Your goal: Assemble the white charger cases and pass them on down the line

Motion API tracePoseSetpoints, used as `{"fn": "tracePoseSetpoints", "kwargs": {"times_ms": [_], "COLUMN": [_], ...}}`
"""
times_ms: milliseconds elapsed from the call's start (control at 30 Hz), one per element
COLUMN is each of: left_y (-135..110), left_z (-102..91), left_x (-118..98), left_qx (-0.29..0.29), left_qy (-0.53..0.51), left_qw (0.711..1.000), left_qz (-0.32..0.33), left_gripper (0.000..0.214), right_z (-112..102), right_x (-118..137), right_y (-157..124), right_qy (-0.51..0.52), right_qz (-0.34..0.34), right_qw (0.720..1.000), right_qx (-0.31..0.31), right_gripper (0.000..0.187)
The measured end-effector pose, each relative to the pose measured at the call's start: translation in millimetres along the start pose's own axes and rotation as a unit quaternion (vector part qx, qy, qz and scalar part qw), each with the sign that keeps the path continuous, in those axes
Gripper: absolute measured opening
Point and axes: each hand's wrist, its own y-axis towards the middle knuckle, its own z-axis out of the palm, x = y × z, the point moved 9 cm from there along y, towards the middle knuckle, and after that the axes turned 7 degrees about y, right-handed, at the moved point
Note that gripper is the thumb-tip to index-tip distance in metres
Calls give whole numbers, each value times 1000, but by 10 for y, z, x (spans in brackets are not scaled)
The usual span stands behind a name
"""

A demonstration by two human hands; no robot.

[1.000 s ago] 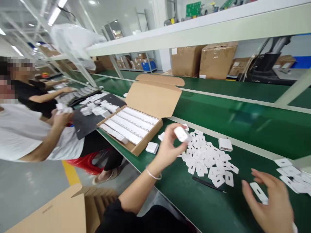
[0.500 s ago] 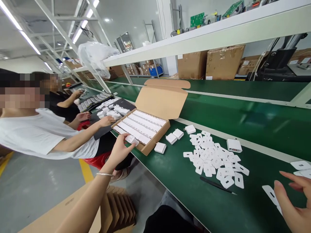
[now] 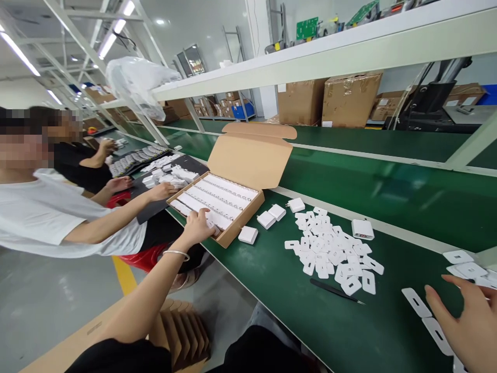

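Observation:
My left hand (image 3: 198, 227) reaches into the near corner of an open cardboard box (image 3: 256, 155), fingers curled over a white charger lying among the packed rows (image 3: 217, 199). My right hand (image 3: 468, 321) hovers at the lower right over white paper cut-outs (image 3: 417, 302) on the green belt, fingers spread and holding nothing. Three loose white chargers (image 3: 266, 219) lie beside the box. Another charger (image 3: 363, 229) sits beyond a heap of small white cut-outs (image 3: 330, 251).
Black tweezers (image 3: 336, 291) lie near the heap. Two co-workers sit to my left; one's hand (image 3: 161, 191) rests on a dark mat with more white parts. Folded cartons (image 3: 182, 331) stand below. Brown boxes (image 3: 349, 98) line the far side under a shelf.
My left hand carried a white charger from above the heap to the box and now presses it into the near row. My right hand stayed low right.

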Motion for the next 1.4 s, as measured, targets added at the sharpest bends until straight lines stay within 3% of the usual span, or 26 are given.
{"fn": "tracePoseSetpoints", "kwargs": {"times_ms": [100,167,233,300,367,500,600,733,833,967,1100,1267,1400], "left_y": [-101,-225,-410,-654,-899,-1206,-1175,-1093,-1098,-1035,-1081,-1418,-1663], "left_z": [-259,-522,-792,-921,-834,-304,62,295,364,381,279,170,188], "left_x": [-188,-439,-840,-1384,-2015,-3227,-3905,-4480,-4681,-4681,-4473,-4111,-3907], "left_qx": [5,-38,-122,-185,-180,-39,80,131,152,163,184,327,377], "left_qy": [34,89,121,77,-11,-172,-265,-291,-315,-367,-424,-563,-611], "left_qw": [999,993,978,960,934,847,789,753,727,724,718,636,609], "left_qz": [37,71,117,197,309,502,549,576,591,561,520,414,337], "left_gripper": [68,62,55,48,39,44,57,53,41,34,43,46,49], "right_z": [104,160,199,248,274,253,235,236,258,255,241,219,225], "right_x": [-118,-181,-143,-18,96,115,45,-3,12,42,73,-55,-154], "right_y": [-31,-99,-176,-256,-325,-354,-309,-245,-227,-212,-177,-157,-155], "right_qy": [-25,0,14,18,12,-19,-30,-14,9,23,46,47,63], "right_qz": [95,165,187,163,135,141,164,169,153,145,138,165,177], "right_qw": [987,968,952,939,929,924,927,940,948,953,956,960,962], "right_qx": [123,190,244,302,344,355,335,296,280,266,254,220,200], "right_gripper": [59,64,63,53,39,19,19,16,9,8,19,32,33]}}
